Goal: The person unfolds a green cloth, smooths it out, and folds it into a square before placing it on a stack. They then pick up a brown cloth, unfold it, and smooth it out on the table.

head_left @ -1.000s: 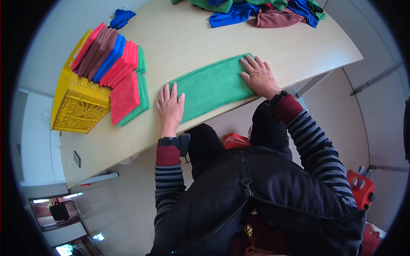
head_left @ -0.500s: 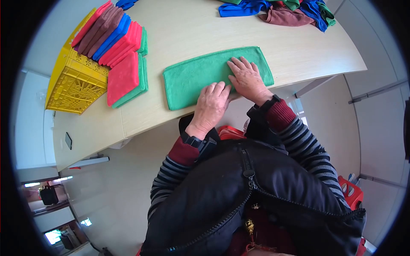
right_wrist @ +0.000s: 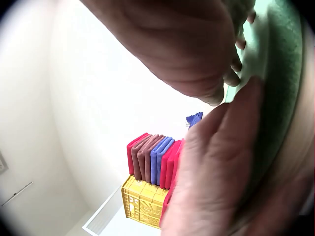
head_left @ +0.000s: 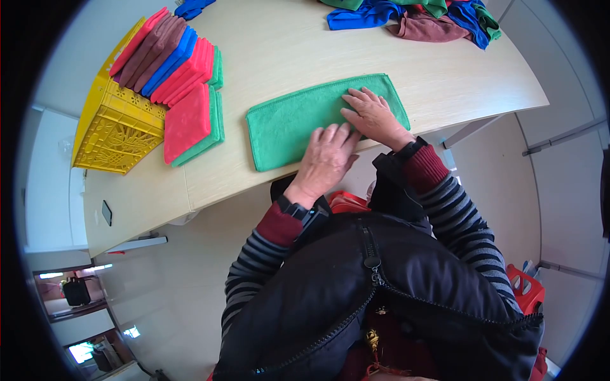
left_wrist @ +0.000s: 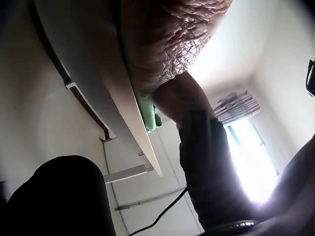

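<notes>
The green cloth (head_left: 286,127) lies flat as a long strip on the table (head_left: 286,51). Its long axis runs left to right, close along the table's near edge, right in front of the person. Both hands rest on the cloth's right half, side by side and almost touching. The fingers are laid out straight and the palms are down, gripping nothing. The left hand (head_left: 327,159) sits about mid-length, with its heel over the near edge. The right hand (head_left: 375,117) lies nearer the right end. The cloth's left half is bare and reaches toward the folded cloths (head_left: 190,120) beside the yellow crate (head_left: 114,130) at the table's left edge. A heap of loose cloths (head_left: 413,16) sits at the far edge.
</notes>
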Motion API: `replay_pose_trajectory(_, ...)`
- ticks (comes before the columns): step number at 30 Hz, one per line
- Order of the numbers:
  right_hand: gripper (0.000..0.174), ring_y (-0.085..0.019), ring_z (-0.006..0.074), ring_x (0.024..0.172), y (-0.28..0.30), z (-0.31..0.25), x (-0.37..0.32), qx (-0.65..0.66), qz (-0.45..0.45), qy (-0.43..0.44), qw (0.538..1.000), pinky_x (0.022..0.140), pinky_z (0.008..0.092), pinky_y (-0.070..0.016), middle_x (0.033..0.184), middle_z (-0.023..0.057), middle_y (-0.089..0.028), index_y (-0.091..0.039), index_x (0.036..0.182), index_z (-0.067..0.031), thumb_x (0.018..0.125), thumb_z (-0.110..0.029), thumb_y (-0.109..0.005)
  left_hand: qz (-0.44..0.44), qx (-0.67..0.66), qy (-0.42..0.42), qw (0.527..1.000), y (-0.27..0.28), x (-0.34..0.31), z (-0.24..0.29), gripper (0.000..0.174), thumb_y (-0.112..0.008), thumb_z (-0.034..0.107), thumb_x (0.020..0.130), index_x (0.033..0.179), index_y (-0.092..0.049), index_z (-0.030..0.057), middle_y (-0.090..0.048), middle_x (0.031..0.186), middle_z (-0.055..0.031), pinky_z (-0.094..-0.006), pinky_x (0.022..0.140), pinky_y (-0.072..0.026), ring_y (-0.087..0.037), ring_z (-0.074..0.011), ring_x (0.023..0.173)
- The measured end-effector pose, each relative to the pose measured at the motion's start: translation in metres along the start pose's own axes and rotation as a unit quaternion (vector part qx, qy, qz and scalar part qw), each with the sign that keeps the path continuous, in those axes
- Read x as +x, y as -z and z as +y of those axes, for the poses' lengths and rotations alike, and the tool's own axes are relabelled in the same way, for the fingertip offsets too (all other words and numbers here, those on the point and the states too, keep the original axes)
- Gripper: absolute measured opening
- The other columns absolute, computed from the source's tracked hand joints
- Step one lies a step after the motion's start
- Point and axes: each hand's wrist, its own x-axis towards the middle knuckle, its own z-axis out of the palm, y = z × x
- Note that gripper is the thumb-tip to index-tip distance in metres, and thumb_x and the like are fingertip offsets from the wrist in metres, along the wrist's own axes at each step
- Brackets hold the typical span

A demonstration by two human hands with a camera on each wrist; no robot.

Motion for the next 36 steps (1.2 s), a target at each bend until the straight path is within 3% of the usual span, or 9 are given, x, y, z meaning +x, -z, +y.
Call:
replay_pose_trajectory(4, 0.056, -0.034, 0.039, 0.144, -0.004, 0.013, 0.005, 0.039, 0.006, 0.055, 0.998, 0.115, 0.0608, -0.027, 0.151, 0.0124, -0.045, -0.05, 0.143, -0.0115, 0.097, -0.043, -0.053, -0.022, -0.001, 0.004, 1.0, -0.016, 0.007, 0.007, 0.05, -0.074, 0.021, 0.079, 0.126, -0.061, 0.0092, -0.054, 0.113, -0.0081, -0.0399, 0.092, -0.0415, -0.051, -0.0245, 0.106)
replay_pose_trajectory(10, 0.055, -0.033, 0.0357, 0.145, -0.007, -0.002, -0.009, -0.043, 0.037, 0.036, 0.998, 0.117, 0.054, -0.0259, 0.155, 0.0111, -0.041, -0.047, 0.146, -0.0109, 0.099, -0.04, -0.052, -0.004, 0.035, 0.033, 0.999, -0.007, -0.015, 0.002, 0.048, -0.075, 0.02, 0.079, 0.123, -0.062, 0.0093, -0.055, 0.112, -0.0075, -0.0402, 0.09, -0.0419, -0.051, -0.0246, 0.103)
replay_pose_trajectory(17, 0.056, -0.032, 0.0343, 0.146, -0.017, -0.007, -0.012, -0.11, 0.081, 0.046, 0.99, 0.118, 0.0533, -0.0247, 0.155, 0.0105, -0.041, -0.044, 0.147, -0.0102, 0.1, -0.039, -0.051, 0.032, -0.017, 0.105, 0.994, 0.032, -0.051, -0.028, 0.033, -0.074, 0.018, 0.081, 0.11, -0.065, 0.0073, -0.06, 0.094, -0.0097, -0.0422, 0.082, -0.0442, -0.058, -0.029, 0.092)
replay_pose_trajectory(21, 0.058, -0.031, 0.0346, 0.146, -0.02, -0.004, -0.02, -0.128, 0.09, 0.056, 0.986, 0.118, 0.0538, -0.0239, 0.155, 0.0114, -0.04, -0.044, 0.148, -0.0095, 0.099, -0.04, -0.052, 0.115, 0.149, 0.308, 0.932, 0.037, -0.076, -0.083, 0.029, -0.072, 0.031, 0.087, 0.097, -0.064, 0.0053, -0.062, 0.092, -0.015, -0.0473, 0.077, -0.0469, -0.06, -0.0346, 0.09)
replay_pose_trajectory(22, 0.059, -0.03, 0.0347, 0.146, -0.019, -0.004, -0.02, -0.125, 0.081, 0.057, 0.987, 0.119, 0.054, -0.0235, 0.155, 0.0121, -0.04, -0.043, 0.148, -0.0094, 0.099, -0.041, -0.052, 0.114, 0.147, 0.309, 0.933, 0.037, -0.078, -0.09, 0.029, -0.072, 0.031, 0.087, 0.097, -0.064, 0.0053, -0.062, 0.092, -0.015, -0.0473, 0.077, -0.0469, -0.06, -0.0346, 0.09)
replay_pose_trajectory(26, 0.064, -0.03, 0.0353, 0.147, -0.014, -0.034, -0.027, -0.136, 0.085, 0.091, 0.983, 0.119, 0.0536, -0.0225, 0.156, 0.0147, -0.037, -0.041, 0.149, -0.0075, 0.098, -0.044, -0.052, -0.016, 0.155, 0.449, 0.88, 0.037, -0.067, -0.108, 0.037, -0.071, 0.039, 0.088, 0.097, -0.064, 0.0033, -0.064, 0.097, -0.0178, -0.0496, 0.082, -0.0481, -0.062, -0.0385, 0.095)
replay_pose_trajectory(30, 0.07, -0.028, 0.0357, 0.147, -0.026, -0.063, -0.038, -0.121, 0.056, 0.129, 0.983, 0.12, 0.0534, -0.0211, 0.157, 0.0161, -0.035, -0.039, 0.15, -0.0046, 0.098, -0.05, -0.051, -0.034, 0.069, 0.493, 0.867, 0.031, -0.046, -0.103, 0.039, -0.073, 0.037, 0.086, 0.097, -0.063, 0.001, -0.066, 0.103, -0.0226, -0.0498, 0.086, -0.0493, -0.062, -0.0408, 0.101)
replay_pose_trajectory(34, 0.075, -0.026, 0.0355, 0.149, -0.025, -0.062, -0.039, -0.115, 0.033, 0.143, 0.982, 0.121, 0.053, -0.0195, 0.157, 0.0162, -0.035, -0.038, 0.15, -0.0023, 0.098, -0.055, -0.047, -0.032, -0.044, 0.548, 0.835, 0.038, -0.042, -0.111, 0.028, -0.072, 0.023, 0.086, 0.098, -0.063, -0.0007, -0.069, 0.105, -0.0196, -0.0448, 0.087, -0.0517, -0.066, -0.0339, 0.1)
replay_pose_trajectory(36, 0.077, -0.026, 0.0353, 0.149, -0.027, -0.061, -0.039, -0.115, 0.032, 0.141, 0.983, 0.121, 0.0528, -0.019, 0.157, 0.0161, -0.035, -0.037, 0.15, -0.0017, 0.098, -0.057, -0.046, 0.072, -0.376, 0.526, 0.759, 0.033, -0.055, -0.126, 0.024, -0.07, 0.015, 0.086, 0.103, -0.064, -0.0013, -0.07, 0.106, -0.0159, -0.0399, 0.086, -0.0526, -0.067, -0.0268, 0.098)
